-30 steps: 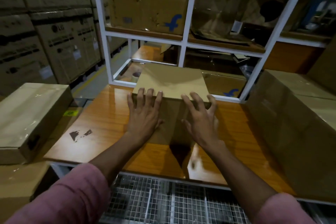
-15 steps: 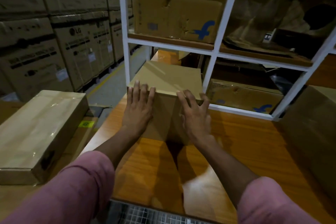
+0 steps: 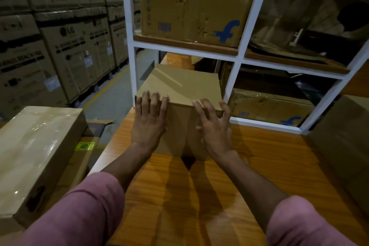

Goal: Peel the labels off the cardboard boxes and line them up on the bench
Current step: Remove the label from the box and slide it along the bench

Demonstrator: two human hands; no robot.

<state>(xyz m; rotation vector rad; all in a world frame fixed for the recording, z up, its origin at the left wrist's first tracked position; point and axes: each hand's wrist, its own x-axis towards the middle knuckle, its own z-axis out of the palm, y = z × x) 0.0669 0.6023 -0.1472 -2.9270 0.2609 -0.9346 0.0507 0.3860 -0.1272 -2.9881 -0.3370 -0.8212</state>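
Plain brown cardboard, smooth and matte: small box (image 3: 180, 94) standing on glossy orange wood-grain worktop (image 3: 249, 158), hard against white metal shelf frame (image 3: 238, 70). Left hand (image 3: 148, 121) flat on near face, fingers together, tips hooked over top edge. Right hand (image 3: 214, 126) spread wide, palm at near face, fingertips at same edge; firm contact hard to confirm. Pink sleeves low in frame. Compared with half a second ago: camera closer and turned left, box shifted toward left end of worktop, right fingers more splayed. Creased carton (image 3: 191, 12) on upper shelf with blue "f" logo and barcode label. Stacked cartons (image 3: 65, 46) at left printed "LG". Film-wrapped box (image 3: 34, 156) nearby, shiny; green sticker (image 3: 85, 146) beside it, unreadable
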